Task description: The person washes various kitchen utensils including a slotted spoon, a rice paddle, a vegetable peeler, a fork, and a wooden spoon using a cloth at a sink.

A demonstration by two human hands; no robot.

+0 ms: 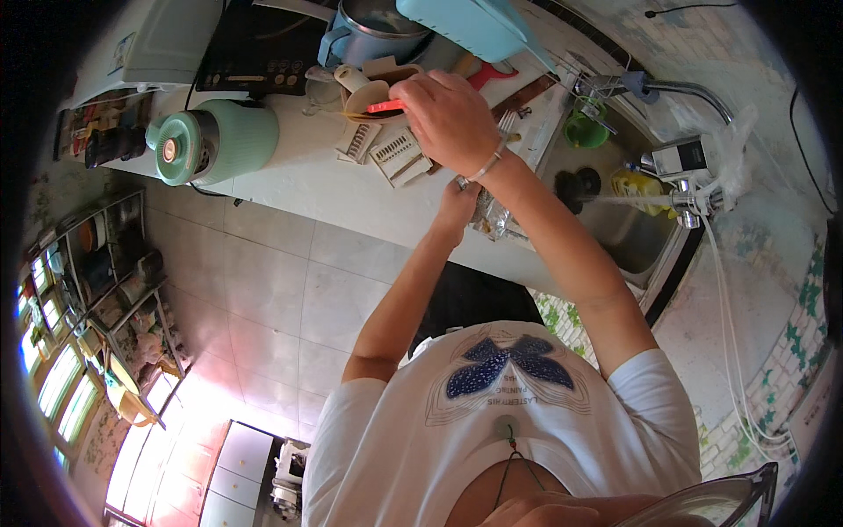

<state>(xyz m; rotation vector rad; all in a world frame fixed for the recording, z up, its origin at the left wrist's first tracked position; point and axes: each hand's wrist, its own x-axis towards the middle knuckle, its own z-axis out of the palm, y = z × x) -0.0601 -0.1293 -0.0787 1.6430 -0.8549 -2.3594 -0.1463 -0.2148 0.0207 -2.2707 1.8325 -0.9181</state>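
My right hand (451, 118) grips a slim red utensil handle (385, 106) above a holder of kitchen tools, in which a beige ladle (366, 97) stands. Two white slotted grater plates (398, 158) lie on the counter just below that hand. My left hand (459, 205) is at the counter's front, close under my right wrist. Shiny items and clear plastic wrap (495, 214) are beside its fingers; what it holds is hidden. Fork tines (507, 122) show past my right wrist. A red tool (489, 76) lies behind my right hand.
A green kettle (217, 141) stands left on the white counter (296, 168), near a black cooktop (263, 53). Behind the hands are a blue pot (375, 39) and a light blue plastic basket (467, 23). On the right, water runs from a tap (688, 201) into the sink (612, 244).
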